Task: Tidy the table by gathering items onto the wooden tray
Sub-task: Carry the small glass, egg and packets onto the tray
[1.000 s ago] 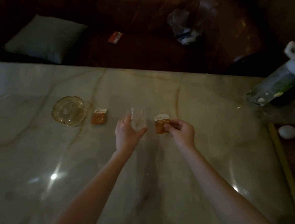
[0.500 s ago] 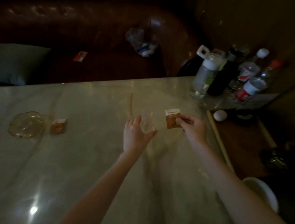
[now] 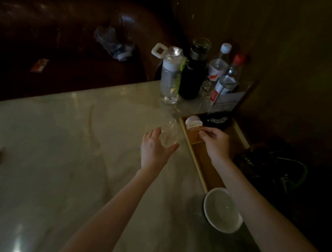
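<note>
The desk point(image 3: 59, 157) is pale green marble with brown veins; the packet point(image 3: 195, 135) orange-brown with a white top; the bowl point(image 3: 222, 209) white.

A dark brown leather sofa point(image 3: 69, 24) stands behind the pale marble table point(image 3: 59, 157). Crumpled clear plastic point(image 3: 113, 42) lies on its seat.

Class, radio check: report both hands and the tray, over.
Left hand holds clear glass over the table. Right hand holds orange packet over wooden tray. White bowl at tray's near end.
</note>
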Demonstrator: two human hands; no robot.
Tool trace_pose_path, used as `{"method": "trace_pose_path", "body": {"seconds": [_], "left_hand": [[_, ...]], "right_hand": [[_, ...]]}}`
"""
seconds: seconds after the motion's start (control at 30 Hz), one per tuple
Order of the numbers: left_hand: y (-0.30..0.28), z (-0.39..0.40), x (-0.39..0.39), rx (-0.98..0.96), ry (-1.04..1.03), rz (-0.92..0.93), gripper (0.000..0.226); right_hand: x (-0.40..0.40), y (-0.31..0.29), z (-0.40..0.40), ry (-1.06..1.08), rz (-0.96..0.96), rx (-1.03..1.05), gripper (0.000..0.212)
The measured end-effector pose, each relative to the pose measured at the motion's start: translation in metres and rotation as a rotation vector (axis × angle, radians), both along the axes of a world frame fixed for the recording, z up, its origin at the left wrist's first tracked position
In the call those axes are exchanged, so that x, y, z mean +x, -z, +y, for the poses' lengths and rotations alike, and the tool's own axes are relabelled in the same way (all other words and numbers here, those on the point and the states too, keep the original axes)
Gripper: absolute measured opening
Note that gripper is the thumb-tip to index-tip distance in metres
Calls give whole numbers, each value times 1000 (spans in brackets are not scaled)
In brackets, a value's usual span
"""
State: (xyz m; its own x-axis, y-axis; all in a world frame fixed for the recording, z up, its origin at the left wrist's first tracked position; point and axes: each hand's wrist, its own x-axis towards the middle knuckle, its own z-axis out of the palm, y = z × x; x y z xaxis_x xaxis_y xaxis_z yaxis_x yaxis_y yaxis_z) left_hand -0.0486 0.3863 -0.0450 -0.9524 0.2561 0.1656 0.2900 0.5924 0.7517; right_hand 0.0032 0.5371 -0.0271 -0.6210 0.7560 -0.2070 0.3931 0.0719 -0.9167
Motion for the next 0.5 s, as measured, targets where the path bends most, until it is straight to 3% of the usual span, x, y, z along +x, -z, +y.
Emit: {"method": "trace_pose_path", "body": {"seconds": [0.27, 0.5], "left_hand": [[19, 68, 4, -19, 8, -19, 57], [49, 110, 4, -161, -72, 10, 49]], "right_hand": [[-4, 30, 53, 199, -65, -49, 17], [-11, 60, 72, 229, -133, -99, 15]]}}
